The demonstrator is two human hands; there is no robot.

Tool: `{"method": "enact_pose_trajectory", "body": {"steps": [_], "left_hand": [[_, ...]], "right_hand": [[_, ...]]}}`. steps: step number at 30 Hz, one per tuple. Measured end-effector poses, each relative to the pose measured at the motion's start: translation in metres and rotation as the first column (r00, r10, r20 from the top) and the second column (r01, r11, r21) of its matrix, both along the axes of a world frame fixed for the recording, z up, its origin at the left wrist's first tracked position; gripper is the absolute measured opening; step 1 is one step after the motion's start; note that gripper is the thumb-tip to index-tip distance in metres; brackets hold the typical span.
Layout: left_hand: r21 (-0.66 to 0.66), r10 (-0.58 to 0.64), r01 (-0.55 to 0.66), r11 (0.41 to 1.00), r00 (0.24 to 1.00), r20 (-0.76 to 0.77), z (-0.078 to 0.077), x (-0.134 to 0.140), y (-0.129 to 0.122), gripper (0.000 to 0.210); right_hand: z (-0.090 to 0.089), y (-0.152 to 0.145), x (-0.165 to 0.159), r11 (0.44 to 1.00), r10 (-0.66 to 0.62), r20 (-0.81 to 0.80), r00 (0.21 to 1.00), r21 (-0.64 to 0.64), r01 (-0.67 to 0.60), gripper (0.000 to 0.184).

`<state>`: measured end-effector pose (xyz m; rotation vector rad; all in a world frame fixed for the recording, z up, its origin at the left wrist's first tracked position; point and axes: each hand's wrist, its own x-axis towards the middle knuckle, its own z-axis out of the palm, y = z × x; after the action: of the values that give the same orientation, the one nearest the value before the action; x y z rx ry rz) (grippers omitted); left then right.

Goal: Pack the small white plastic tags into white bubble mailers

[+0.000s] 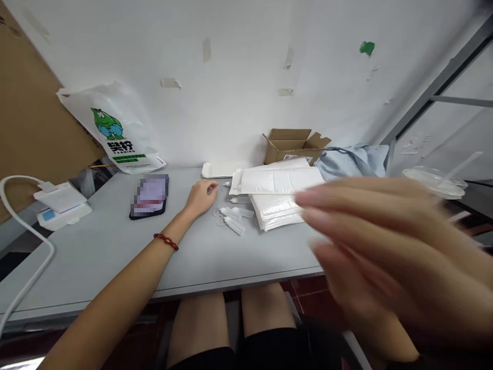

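My left hand [203,197] rests on the grey table with loosely curled fingers and a gap at the thumb; nothing shows in its grip. Just right of it lie several small clear tubes [234,225] with white caps and thin loops. Beside them is a stack of white bubble mailers [275,205], with another white mailer [281,181] lying across the top. My right hand [385,252] is raised close to the camera, blurred, with fingers stretched out and thumb apart. It covers the stack's right end, and nothing is visible in it.
A phone [149,196] lies left of my left hand. Behind stand a white plastic bag [115,128] and an open cardboard box [290,146]. Light-blue cloth [352,162] and a clear plastic container [435,180] are at right. A white cable [50,246] runs along the left edge.
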<state>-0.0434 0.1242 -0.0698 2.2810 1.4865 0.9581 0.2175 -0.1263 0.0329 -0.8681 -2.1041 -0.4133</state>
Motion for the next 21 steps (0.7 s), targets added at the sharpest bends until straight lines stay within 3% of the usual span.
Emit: {"method": "enact_pose_trajectory", "body": {"steps": [1, 3, 5, 7, 8, 10, 15, 17, 21], "left_hand": [[0.016, -0.027, 0.027, 1.000, 1.000, -0.001, -0.002, 0.002, 0.001, 0.029], [0.046, -0.079, 0.080, 0.996, 0.997, -0.010, -0.007, 0.005, 0.005, 0.029], [0.066, -0.129, 0.131, 0.989, 0.991, -0.033, -0.012, 0.007, 0.007, 0.031], [0.068, -0.153, 0.156, 0.985, 0.987, -0.055, -0.014, 0.007, 0.009, 0.034], [0.065, -0.154, 0.158, 0.985, 0.986, -0.058, -0.014, 0.008, 0.010, 0.035], [0.054, -0.142, 0.144, 0.988, 0.989, -0.038, -0.012, 0.007, 0.009, 0.032], [-0.087, 0.067, -0.049, 0.995, 0.976, 0.208, 0.000, 0.002, 0.012, 0.017], [-0.164, 0.153, -0.095, 0.982, 0.910, 0.384, 0.005, -0.001, 0.013, 0.015], [-0.237, 0.232, -0.085, 0.968, 0.670, 0.705, 0.020, -0.007, 0.008, 0.018]], "right_hand": [[0.012, 0.042, -0.014, 0.996, 0.062, -0.046, 0.997, 0.060, -0.059, 0.024], [0.018, 0.117, -0.030, 0.996, 0.034, -0.008, 0.999, -0.082, -0.034, 0.022], [0.005, 0.171, -0.029, 0.948, -0.038, 0.162, 0.986, -0.308, 0.087, 0.047], [-0.015, 0.201, -0.019, 0.834, -0.124, 0.319, 0.940, -0.479, 0.273, 0.076], [-0.025, 0.207, -0.013, 0.793, -0.149, 0.364, 0.919, -0.511, 0.331, 0.084], [-0.038, 0.209, -0.006, 0.763, -0.164, 0.404, 0.900, -0.526, 0.375, 0.090], [-0.044, 0.194, -0.006, 0.776, -0.172, 0.381, 0.908, -0.516, 0.363, 0.081], [-0.044, 0.192, -0.007, 0.780, -0.191, 0.383, 0.904, -0.500, 0.377, 0.083], [-0.047, 0.193, -0.008, 0.767, -0.193, 0.417, 0.888, -0.501, 0.402, 0.086]]}}
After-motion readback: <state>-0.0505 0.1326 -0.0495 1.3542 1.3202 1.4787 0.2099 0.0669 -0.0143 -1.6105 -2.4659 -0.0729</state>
